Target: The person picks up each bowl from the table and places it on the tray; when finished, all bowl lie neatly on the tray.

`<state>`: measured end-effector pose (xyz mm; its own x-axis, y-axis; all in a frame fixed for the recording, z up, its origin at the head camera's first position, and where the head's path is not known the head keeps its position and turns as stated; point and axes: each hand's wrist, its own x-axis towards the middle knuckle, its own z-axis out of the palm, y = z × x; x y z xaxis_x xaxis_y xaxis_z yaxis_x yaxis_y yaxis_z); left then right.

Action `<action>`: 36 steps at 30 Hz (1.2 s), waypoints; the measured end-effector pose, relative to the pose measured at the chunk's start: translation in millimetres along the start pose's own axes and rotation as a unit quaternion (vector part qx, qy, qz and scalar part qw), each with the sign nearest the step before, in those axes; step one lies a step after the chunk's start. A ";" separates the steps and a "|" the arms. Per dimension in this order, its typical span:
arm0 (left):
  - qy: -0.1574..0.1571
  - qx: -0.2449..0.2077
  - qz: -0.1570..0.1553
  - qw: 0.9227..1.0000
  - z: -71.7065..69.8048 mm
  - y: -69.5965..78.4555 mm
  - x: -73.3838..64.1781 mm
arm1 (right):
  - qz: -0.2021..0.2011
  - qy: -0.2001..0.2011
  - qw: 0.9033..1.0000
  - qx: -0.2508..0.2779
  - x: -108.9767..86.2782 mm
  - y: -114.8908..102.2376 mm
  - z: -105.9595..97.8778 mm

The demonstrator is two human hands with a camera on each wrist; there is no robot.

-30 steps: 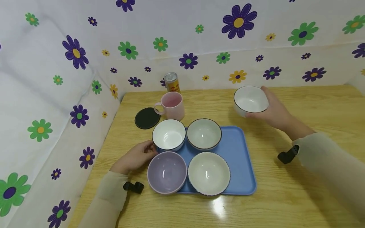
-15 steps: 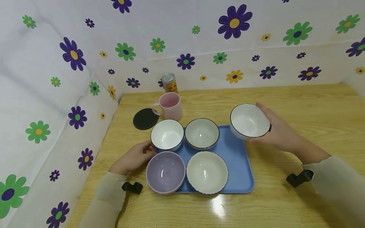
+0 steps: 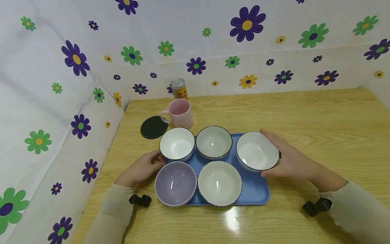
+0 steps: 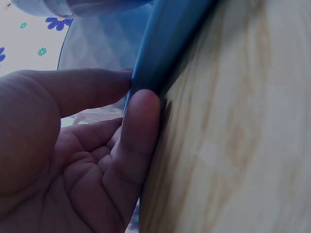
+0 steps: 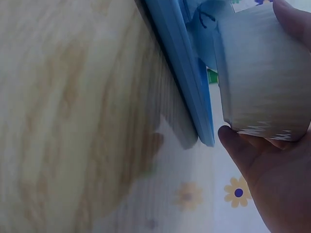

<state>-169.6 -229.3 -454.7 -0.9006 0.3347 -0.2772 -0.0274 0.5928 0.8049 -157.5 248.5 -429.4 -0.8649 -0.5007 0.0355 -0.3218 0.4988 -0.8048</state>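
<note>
My right hand (image 3: pixel 289 159) grips a white bowl (image 3: pixel 257 152) with a thin dark rim by its right side. The bowl is over the back right part of the blue tray (image 3: pixel 256 191); in the right wrist view a gap shows between the bowl's base (image 5: pixel 222 82) and the tray. At the tray's left edge, my left hand (image 3: pixel 145 168) pinches the rim between thumb and finger, as the left wrist view shows. On the tray stand another white bowl (image 3: pixel 177 145), a grey-white bowl (image 3: pixel 214 143), a purple bowl (image 3: pixel 175 184) and a cream bowl (image 3: pixel 220 184) with a speckled rim.
Behind the tray are a pink mug (image 3: pixel 182 118), a dark round coaster (image 3: pixel 153 127) and a yellow and silver can (image 3: pixel 179 89). A flower-patterned cloth (image 3: pixel 213 47) closes off the back and left of the wooden table (image 3: pixel 317 122).
My right hand has brought the white bowl from behind the tray's right corner toward me and down over the tray. The left hand keeps its place at the tray's edge.
</note>
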 end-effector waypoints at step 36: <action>-0.005 -0.022 0.006 1.000 0.3 0.6 -1.1 | 0.012 -0.003 1.000 -0.023 -2.0 -6.6 28.5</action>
<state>-168.5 -229.1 -454.1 -0.8967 0.3488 -0.2724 -0.0358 0.5565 0.8301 -142.7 226.0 -441.0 -0.8703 -0.4923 0.0129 -0.3181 0.5420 -0.7778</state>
